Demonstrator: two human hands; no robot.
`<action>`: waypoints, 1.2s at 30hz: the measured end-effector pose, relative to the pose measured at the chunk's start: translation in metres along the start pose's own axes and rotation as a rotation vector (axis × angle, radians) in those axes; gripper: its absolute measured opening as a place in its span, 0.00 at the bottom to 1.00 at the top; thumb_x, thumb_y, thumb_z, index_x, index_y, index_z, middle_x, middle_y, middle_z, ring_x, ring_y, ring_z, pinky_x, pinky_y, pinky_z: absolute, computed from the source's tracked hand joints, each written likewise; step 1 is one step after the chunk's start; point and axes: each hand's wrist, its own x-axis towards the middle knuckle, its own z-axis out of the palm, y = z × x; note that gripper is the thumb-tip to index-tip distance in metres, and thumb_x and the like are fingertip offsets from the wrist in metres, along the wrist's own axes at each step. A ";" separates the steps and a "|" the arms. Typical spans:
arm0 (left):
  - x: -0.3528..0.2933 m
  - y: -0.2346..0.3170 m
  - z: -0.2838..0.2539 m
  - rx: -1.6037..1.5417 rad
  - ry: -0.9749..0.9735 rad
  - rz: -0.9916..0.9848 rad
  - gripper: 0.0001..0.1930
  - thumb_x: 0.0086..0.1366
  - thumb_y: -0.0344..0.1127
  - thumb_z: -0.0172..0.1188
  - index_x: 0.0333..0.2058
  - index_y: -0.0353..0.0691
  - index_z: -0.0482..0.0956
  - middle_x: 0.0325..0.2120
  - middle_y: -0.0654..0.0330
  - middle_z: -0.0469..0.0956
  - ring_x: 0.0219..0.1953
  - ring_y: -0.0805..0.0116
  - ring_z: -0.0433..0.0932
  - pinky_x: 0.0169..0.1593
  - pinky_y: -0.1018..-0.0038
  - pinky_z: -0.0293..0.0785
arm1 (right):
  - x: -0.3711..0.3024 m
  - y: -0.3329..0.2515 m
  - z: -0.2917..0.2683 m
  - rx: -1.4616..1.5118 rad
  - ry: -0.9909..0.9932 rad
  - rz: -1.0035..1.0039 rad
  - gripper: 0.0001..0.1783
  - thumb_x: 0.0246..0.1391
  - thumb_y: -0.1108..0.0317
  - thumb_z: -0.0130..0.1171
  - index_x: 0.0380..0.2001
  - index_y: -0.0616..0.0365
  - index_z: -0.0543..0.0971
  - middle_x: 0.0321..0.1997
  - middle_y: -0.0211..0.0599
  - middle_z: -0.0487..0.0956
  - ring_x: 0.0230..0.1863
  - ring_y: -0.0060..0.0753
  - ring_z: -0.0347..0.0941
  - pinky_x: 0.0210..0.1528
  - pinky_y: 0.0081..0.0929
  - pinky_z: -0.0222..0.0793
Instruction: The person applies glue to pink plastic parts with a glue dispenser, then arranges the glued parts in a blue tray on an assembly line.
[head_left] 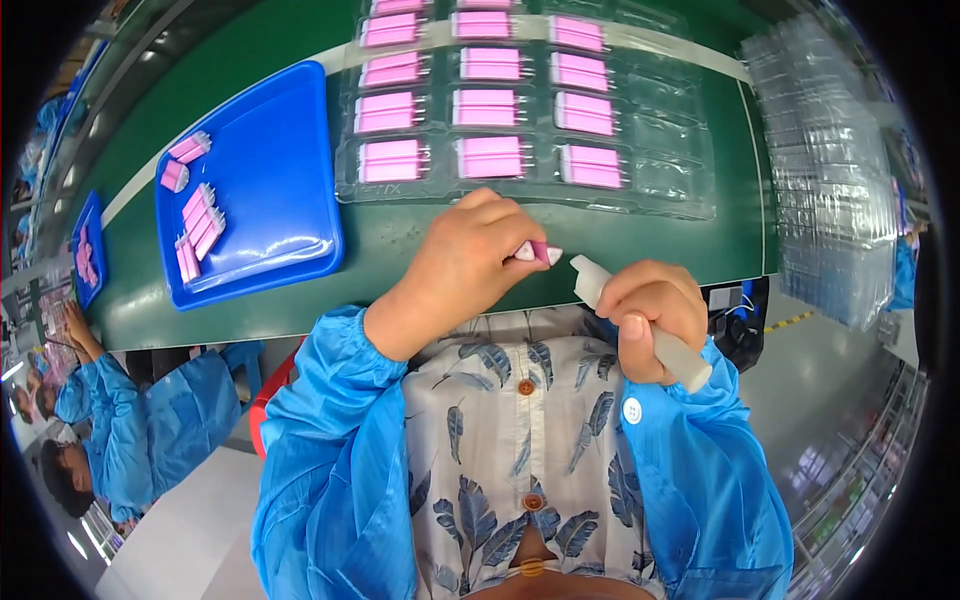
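My left hand point(470, 250) is closed round a small pink-and-white part point(541, 252), whose end sticks out past the fingers. Most of that part is hidden in the hand. My right hand point(652, 308) grips a whitish tube-like tool point(590, 280) with a notched tip. The tip points at the pink-and-white part, with a small gap between them. Both hands hover over the front edge of the green table point(400, 235). Just beyond them lies a clear plastic tray point(665, 180), holding rows of pink blocks point(490, 157) with thin metal pins on their right side.
On the left, a blue tray point(270, 150) holds several loose pink blocks point(203, 220). A smaller blue tray point(92, 285) with pink parts lies farther left. A tall stack of clear plastic trays point(820, 160) stands on the right. A co-worker in a blue smock point(140, 425) sits at the far left.
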 end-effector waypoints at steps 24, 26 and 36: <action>-0.032 -0.007 0.005 -0.154 0.171 -0.044 0.19 0.46 0.22 0.73 0.40 0.39 0.82 0.35 0.57 0.82 0.35 0.56 0.80 0.37 0.67 0.77 | 0.020 0.005 0.024 0.103 -0.117 -0.030 0.06 0.47 0.76 0.58 0.21 0.58 0.71 0.21 0.36 0.75 0.18 0.35 0.72 0.19 0.28 0.65; -0.035 -0.004 0.011 -0.126 0.231 -0.043 0.16 0.49 0.27 0.72 0.39 0.40 0.82 0.34 0.59 0.81 0.35 0.57 0.78 0.37 0.66 0.76 | 0.018 -0.001 0.028 0.049 -0.127 -0.034 0.06 0.47 0.75 0.59 0.21 0.58 0.71 0.21 0.36 0.76 0.18 0.34 0.73 0.19 0.27 0.66; -0.037 -0.004 0.014 -0.121 0.267 -0.026 0.21 0.44 0.20 0.72 0.40 0.39 0.82 0.35 0.58 0.82 0.34 0.58 0.80 0.36 0.68 0.77 | 0.016 0.001 0.042 0.044 -0.103 0.102 0.06 0.47 0.78 0.59 0.23 0.59 0.72 0.21 0.36 0.75 0.18 0.34 0.71 0.19 0.27 0.63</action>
